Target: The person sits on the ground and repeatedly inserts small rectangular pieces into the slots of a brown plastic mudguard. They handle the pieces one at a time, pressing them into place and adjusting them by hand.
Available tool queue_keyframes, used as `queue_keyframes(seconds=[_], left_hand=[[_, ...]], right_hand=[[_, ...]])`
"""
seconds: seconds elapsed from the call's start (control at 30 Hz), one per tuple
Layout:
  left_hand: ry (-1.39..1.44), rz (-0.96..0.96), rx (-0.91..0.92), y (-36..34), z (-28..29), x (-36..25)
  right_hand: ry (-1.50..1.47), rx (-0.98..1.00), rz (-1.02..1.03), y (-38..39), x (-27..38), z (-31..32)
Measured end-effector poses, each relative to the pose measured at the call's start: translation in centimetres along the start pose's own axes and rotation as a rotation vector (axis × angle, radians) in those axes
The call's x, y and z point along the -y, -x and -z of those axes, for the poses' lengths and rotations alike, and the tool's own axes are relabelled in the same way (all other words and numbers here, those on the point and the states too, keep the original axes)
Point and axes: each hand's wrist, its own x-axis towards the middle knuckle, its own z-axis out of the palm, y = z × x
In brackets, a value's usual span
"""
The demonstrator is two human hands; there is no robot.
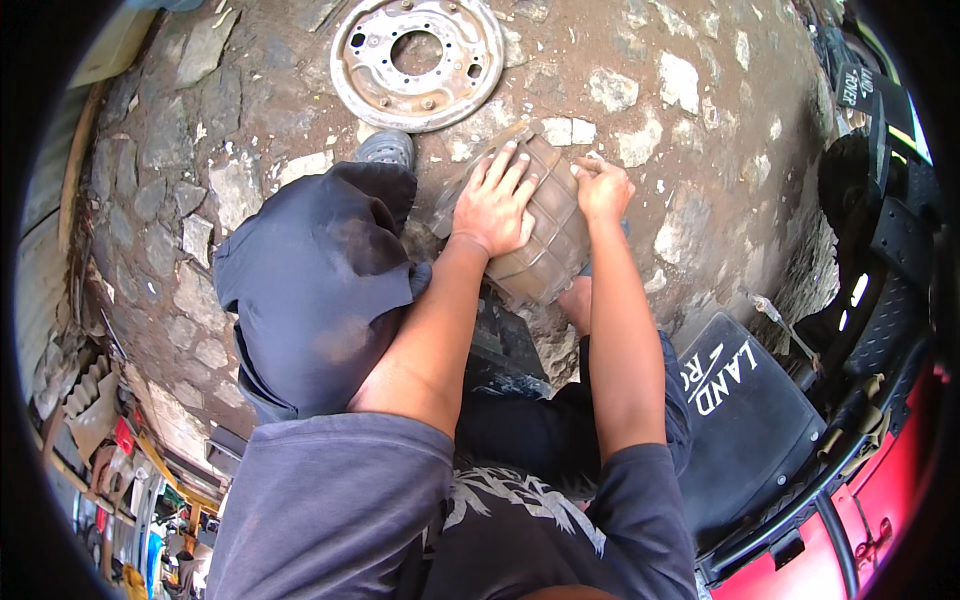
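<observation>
A brown-grey piece with a grid of raised ribs (550, 240) is tilted between my legs, near a shoe (385, 147). My left hand (492, 200) lies across its left and upper part, palm down, with the fingers stretched and slightly apart. At its upper right edge my right hand (603, 188) has its fingers curled and closed; what they pinch is too small to make out. My left knee in dark trousers is bent beside my left arm.
A round metal wheel disc (455, 100) lies ahead on the rough stone floor (680, 180). At the right are black mudflaps (740, 420), a black tube frame and red bodywork (870, 510) of a vehicle. Cluttered scrap and tools (150, 510) fill the lower left, beside a wall.
</observation>
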Motion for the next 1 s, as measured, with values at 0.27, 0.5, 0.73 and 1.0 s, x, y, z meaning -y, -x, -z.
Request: queue_keyframes(seconds=[0.27, 0.5, 0.73, 1.0], left_hand=[[-0.001, 0.017, -0.018, 0.4, 0.4, 0.2], [0.008, 0.024, -0.006, 0.3, 0.0, 0.3], [-0.006, 0.026, 0.004, 0.2, 0.3, 0.3], [-0.008, 0.026, -0.002, 0.3, 0.2, 0.3]], right_hand=[[-0.198, -0.038, -0.05, 2.5, 0.9, 0.4], [-0.05, -0.023, -0.124, 2.1, 1.5, -0.2], [-0.128, -0.008, -0.18, 3.0, 1.6, 0.6], [-0.005, 0.019, -0.201, 3.4, 2.9, 1.2]])
